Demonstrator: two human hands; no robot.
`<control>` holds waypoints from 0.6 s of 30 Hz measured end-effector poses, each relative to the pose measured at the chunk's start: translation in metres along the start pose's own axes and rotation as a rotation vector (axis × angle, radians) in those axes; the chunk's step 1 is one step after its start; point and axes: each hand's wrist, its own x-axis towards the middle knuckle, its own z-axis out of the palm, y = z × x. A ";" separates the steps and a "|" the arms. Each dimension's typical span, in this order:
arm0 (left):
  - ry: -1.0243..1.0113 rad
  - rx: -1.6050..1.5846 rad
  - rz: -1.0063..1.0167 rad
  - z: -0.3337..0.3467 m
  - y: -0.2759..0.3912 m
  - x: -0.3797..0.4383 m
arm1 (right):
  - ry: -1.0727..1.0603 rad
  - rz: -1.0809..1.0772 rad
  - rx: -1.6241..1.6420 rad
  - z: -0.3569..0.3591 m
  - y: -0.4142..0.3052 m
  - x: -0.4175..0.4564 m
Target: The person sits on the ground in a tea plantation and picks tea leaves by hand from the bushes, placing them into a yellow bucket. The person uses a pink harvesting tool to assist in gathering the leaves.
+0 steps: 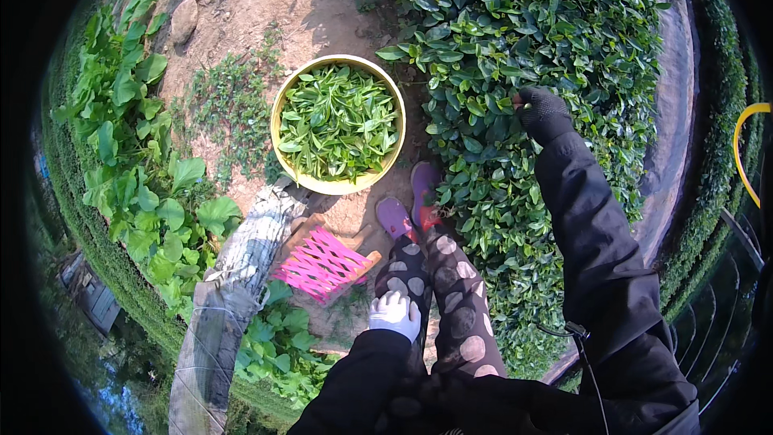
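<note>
My right hand (542, 113), in a dark textured glove with bare fingertips showing, is at the leaves of a dense tea bush (519, 30). Its fingers are curled; whether a leaf is pinched between them is hidden. In a white glove, my left hand (395, 314) rests on my polka-dot trouser leg near the knee, fingers bent in and nothing visible in them. A round basket (319, 188) with a pale yellow rim stands on the soil ahead, left of the bush. Loose green tea leaves (341, 121) fill much of it.
A low wooden stool with a pink woven seat (323, 263) sits left of my legs. Beside it runs a cloth-wrapped, tied post or beam (208, 338). Broad-leaved plants (151, 205) grow at left, and a stone (184, 21) lies on the bare earth. Dark sheeting (670, 115) borders the bush.
</note>
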 end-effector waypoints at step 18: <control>-0.054 0.022 0.048 -0.007 0.001 0.014 | -0.269 0.292 0.348 0.020 -0.031 -0.020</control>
